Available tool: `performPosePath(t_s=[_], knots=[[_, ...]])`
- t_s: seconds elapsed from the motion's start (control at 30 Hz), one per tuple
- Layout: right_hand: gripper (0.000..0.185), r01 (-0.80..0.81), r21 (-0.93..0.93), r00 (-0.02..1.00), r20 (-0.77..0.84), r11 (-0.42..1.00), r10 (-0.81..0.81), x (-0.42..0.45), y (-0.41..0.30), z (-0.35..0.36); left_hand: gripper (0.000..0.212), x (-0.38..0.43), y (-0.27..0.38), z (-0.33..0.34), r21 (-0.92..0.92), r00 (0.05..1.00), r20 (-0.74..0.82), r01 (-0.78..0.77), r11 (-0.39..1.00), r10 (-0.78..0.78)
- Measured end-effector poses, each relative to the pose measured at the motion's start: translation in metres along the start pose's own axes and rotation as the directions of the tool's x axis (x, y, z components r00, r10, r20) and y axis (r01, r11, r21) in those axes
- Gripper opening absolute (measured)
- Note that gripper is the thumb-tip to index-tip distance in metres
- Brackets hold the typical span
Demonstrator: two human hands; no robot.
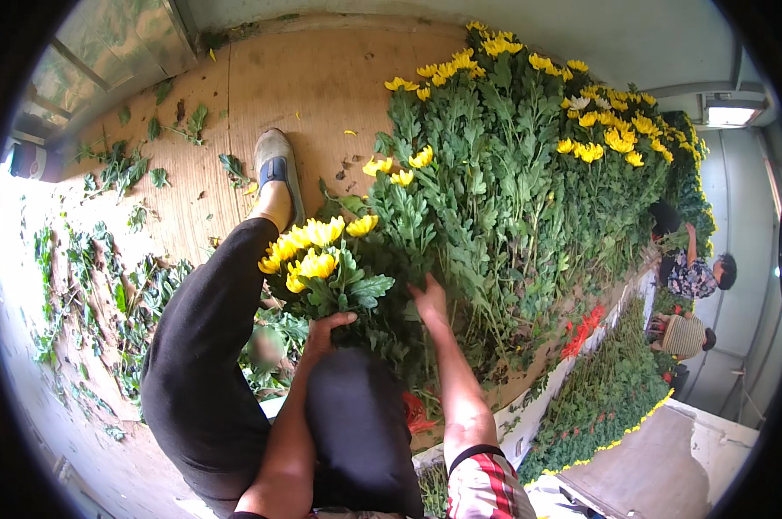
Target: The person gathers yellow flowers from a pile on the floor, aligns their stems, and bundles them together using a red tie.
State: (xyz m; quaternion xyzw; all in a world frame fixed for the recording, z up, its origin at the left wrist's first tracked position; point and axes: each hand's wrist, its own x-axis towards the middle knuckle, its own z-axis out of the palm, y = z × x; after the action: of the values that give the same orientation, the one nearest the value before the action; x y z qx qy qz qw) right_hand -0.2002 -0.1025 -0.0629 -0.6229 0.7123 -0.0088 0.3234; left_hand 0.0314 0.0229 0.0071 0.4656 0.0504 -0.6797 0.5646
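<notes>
My left hand [329,329] is closed around the stems of a bunch of yellow chrysanthemums [318,265]. The blooms lean to the upper left, and broad green leaves hang over the grip. To the right of that bunch, my right hand [428,300] reaches among the leafy stems of the cut chrysanthemums [488,168] that lie in a large pile. Its thumb and a finger show, but leaves and shadow hide whether it grips a stem. A few loose yellow blooms [402,176] lie at the pile's near left edge.
Fallen leaves [122,167] litter the wooden floor [326,78] on the left. Red ties [419,413] lie by my knee, and more red ties [582,332] beside a white edge. Beyond it are bundled flowers [598,389]. Two people [693,279] work at the far right.
</notes>
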Motion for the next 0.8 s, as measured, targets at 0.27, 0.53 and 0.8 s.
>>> performPosePath(t_s=[0.27,0.53,0.8], knots=[[0.036,0.110,0.297,0.977,-0.210,0.948,-0.048,-0.062,-0.007,-0.035,0.049,0.023,-0.048,-0.071,0.213,0.993,0.107,-0.067,0.975,0.044],[0.021,0.166,0.308,0.954,-0.292,0.937,-0.073,-0.135,-0.009,-0.059,0.027,0.027,-0.026,-0.045,0.084,0.921,-0.064,0.389,0.917,-0.385],[0.030,0.263,0.276,0.958,-0.184,0.924,-0.217,-0.142,-0.013,-0.050,0.018,0.014,-0.009,-0.045,0.054,0.918,-0.078,0.392,0.918,-0.388]])
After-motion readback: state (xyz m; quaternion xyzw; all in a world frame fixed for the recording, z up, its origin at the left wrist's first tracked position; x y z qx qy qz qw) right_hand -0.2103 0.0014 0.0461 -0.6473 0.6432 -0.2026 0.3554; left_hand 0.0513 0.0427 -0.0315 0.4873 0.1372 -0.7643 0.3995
